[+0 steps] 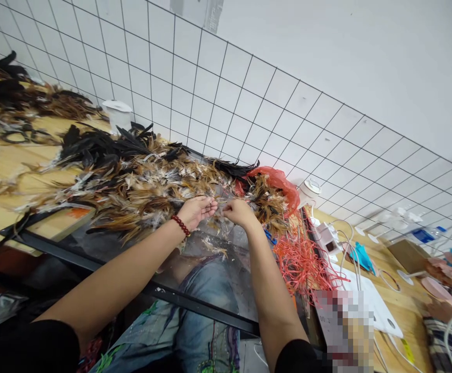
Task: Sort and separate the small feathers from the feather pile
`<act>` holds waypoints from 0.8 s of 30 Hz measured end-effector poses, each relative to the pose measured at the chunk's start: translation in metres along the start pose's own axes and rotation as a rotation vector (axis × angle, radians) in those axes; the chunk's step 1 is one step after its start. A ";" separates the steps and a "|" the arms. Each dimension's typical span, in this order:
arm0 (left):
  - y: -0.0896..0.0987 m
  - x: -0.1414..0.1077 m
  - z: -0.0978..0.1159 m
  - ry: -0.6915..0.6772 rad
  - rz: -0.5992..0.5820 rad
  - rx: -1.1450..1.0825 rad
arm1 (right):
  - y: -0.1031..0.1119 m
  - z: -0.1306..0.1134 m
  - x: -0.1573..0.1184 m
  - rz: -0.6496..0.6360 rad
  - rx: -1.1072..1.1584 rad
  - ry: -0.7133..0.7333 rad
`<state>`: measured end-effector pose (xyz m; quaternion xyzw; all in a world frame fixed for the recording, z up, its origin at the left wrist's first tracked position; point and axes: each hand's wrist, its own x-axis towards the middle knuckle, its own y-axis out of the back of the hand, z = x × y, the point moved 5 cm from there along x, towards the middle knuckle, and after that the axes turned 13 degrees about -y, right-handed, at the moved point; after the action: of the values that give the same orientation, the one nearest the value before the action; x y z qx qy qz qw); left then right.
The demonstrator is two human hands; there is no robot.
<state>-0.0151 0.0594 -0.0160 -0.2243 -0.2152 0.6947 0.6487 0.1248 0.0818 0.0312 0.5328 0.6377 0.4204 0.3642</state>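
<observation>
My left hand (198, 210), with a dark red bead bracelet (181, 226) at its wrist, hovers over a glass tabletop (245, 252). Its fingertips are pinched together. Close beside it on the right, my right hand (238, 211) is curled with thumb and fingers closed. Anything held in either hand is too small to make out. A large heap of brown, white and black feathers (148, 189) spreads behind and left of my hands. More brown feathers (267, 204) lie by a red plastic bag (278, 181) to the right. Loose feather bits (215, 246) lie on the glass below.
A black wire grid (226, 88) stands behind the table. Tangled red cords (301, 259) lie at the right, near a white charger (327, 238) and cables. White spools (117, 115) stand at the back. Another person's plaid sleeve (449, 344) shows at the far right.
</observation>
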 end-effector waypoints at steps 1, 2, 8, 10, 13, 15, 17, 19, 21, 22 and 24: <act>0.002 0.001 0.001 -0.014 0.030 -0.004 | -0.002 0.003 0.000 -0.030 -0.044 -0.038; 0.004 0.002 0.001 -0.022 0.050 -0.012 | -0.005 0.004 0.000 -0.057 -0.071 -0.066; 0.006 0.004 -0.001 -0.017 0.073 -0.046 | -0.019 0.000 -0.003 -0.239 -0.050 -0.069; 0.006 0.003 -0.001 -0.013 0.078 -0.048 | -0.014 0.000 -0.004 -0.282 0.080 -0.023; 0.004 0.001 0.001 -0.010 0.087 -0.029 | -0.001 0.006 -0.004 -0.342 0.418 -0.010; 0.003 -0.001 0.002 -0.009 0.093 -0.016 | 0.004 0.013 -0.004 -0.383 0.569 -0.051; 0.003 -0.001 0.002 -0.012 0.098 -0.009 | 0.006 0.017 -0.003 -0.384 0.634 -0.071; 0.003 -0.001 0.002 -0.016 0.101 -0.005 | 0.007 0.019 -0.001 -0.342 0.712 -0.066; 0.003 -0.001 0.001 -0.024 0.094 0.000 | 0.006 0.021 0.002 -0.290 0.795 -0.074; 0.003 -0.001 0.001 -0.030 0.091 0.003 | 0.005 0.021 0.003 -0.273 0.815 -0.083; 0.003 0.000 0.001 -0.044 0.085 0.016 | 0.003 0.022 0.004 -0.250 0.827 -0.113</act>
<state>-0.0184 0.0587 -0.0168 -0.2128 -0.2141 0.7280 0.6155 0.1451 0.0894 0.0260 0.5747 0.7912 0.0525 0.2025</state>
